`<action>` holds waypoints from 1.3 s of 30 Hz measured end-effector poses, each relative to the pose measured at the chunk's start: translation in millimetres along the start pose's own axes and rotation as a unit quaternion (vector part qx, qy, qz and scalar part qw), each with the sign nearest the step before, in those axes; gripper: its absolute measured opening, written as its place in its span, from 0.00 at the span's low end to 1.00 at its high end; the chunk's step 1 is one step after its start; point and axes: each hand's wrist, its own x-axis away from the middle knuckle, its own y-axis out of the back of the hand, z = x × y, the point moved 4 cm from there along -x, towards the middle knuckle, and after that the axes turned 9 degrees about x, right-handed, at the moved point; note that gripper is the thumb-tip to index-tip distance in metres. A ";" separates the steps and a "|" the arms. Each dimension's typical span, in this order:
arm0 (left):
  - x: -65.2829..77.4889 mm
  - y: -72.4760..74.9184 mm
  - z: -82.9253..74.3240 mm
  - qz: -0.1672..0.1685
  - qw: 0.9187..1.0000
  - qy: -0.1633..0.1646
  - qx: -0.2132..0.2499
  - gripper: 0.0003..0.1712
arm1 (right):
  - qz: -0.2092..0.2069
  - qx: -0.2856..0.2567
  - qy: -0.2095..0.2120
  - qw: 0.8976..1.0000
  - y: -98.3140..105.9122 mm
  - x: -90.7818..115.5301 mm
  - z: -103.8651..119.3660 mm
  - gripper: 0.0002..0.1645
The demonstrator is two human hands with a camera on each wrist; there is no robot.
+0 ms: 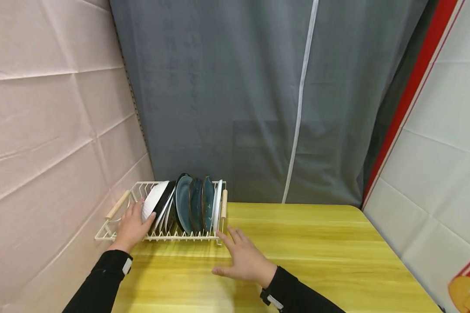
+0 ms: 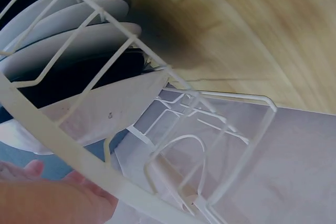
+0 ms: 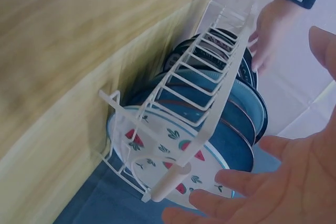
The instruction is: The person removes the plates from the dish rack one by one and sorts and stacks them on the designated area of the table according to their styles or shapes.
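Dish rack (image 1: 180, 238), a pale wire one, stands at the left end of the yellow wood-grained table (image 1: 317, 243), between the pale pink cloth (image 1: 43, 108) on the left and the grey curtain (image 1: 219, 87) behind. Its left wooden handle (image 1: 118, 205) comes first, then the person's left hand (image 1: 132, 225), over the front left of the rack, fingers loosely extended and thumb set apart; I can't tell whether they touch anything. Just beside that hand a white bowl (image 1: 155, 198) leans on its edge in the slots, with a black dish (image 1: 165, 201) against it and some thin pale plates (image 1: 166, 215) slanting next to that. Three blue-green plates (image 1: 196, 204) follow, standing nearly upright. Last in the row is a white plate (image 3: 174, 134) with red and green watermelon slices and leaves, beside the right wooden handle (image 1: 224, 204). Near that end the right hand (image 1: 247, 261) is held out above the table, fingers wide apart, thumb well away from them, gripping nothing. Farther right hangs a white sheet (image 1: 446, 152) edged in red.
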 end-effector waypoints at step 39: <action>2.5 49.7 -18.4 -0.313 0.950 0.017 0.001 0.33 | 0.003 -0.023 -0.025 0.999 4.7 14.3 0.7 0.58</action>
